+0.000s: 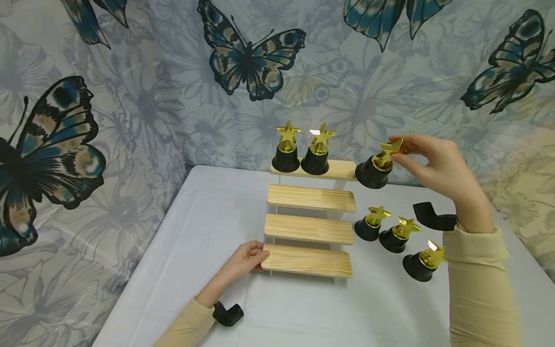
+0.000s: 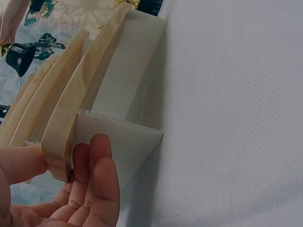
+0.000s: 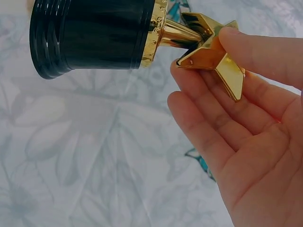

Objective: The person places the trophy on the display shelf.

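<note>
A small star trophy (image 1: 374,169) with a black base hangs tilted by the right end of the top shelf; my right hand (image 1: 444,164) pinches it by its gold star (image 3: 208,52). Thumb on one side and fingers on the other hold the star in the right wrist view. My left hand (image 1: 244,260) grips the left end of the lowest wooden shelf (image 1: 308,262), thumb on the front edge and fingers behind it in the left wrist view. Two more star trophies, one (image 1: 286,152) beside the other (image 1: 316,154), stand upright on the top shelf (image 1: 342,169).
Two middle wooden shelves, an upper (image 1: 303,197) and a lower (image 1: 303,228), step down between. Right of the rack, three star trophies (image 1: 368,229) stand on the white tablecloth (image 1: 217,207). A butterfly-print fabric backdrop (image 1: 173,96) rises behind the table.
</note>
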`<state>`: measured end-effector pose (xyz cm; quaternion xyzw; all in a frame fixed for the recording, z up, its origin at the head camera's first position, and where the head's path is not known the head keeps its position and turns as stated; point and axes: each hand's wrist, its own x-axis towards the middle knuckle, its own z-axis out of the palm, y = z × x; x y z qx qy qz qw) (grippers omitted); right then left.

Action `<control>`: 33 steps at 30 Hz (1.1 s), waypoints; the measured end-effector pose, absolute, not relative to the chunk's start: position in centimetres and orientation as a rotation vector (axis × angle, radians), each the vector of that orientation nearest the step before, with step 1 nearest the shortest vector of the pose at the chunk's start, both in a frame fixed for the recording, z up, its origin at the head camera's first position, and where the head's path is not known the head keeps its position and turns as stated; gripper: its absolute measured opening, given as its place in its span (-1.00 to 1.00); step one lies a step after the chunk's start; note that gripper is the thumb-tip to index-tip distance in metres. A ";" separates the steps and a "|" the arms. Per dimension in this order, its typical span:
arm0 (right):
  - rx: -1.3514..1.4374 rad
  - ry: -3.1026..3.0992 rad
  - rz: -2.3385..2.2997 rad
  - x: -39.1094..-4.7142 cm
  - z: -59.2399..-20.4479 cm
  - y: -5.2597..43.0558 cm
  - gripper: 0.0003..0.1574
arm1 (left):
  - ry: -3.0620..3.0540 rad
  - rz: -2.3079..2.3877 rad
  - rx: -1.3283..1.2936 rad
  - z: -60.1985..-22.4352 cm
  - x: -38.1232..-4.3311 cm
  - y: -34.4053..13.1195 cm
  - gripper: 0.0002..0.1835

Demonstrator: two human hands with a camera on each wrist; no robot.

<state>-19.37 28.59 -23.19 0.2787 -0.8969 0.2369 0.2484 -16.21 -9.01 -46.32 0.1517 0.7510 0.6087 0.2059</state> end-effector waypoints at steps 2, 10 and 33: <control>0.780 -2.441 0.660 -19.9 -23.1 28.2 -0.49 | 2.097 1.697 0.425 -46.3 -16.2 -9.0 -0.45; 0.798 -2.473 0.746 -21.6 -23.3 27.1 -0.59 | 2.111 1.687 0.438 -46.3 -16.3 -9.1 -0.45; 0.810 -2.533 0.849 -25.1 -24.3 25.8 -0.59 | 2.105 1.704 0.439 -43.0 -15.0 -8.8 -0.61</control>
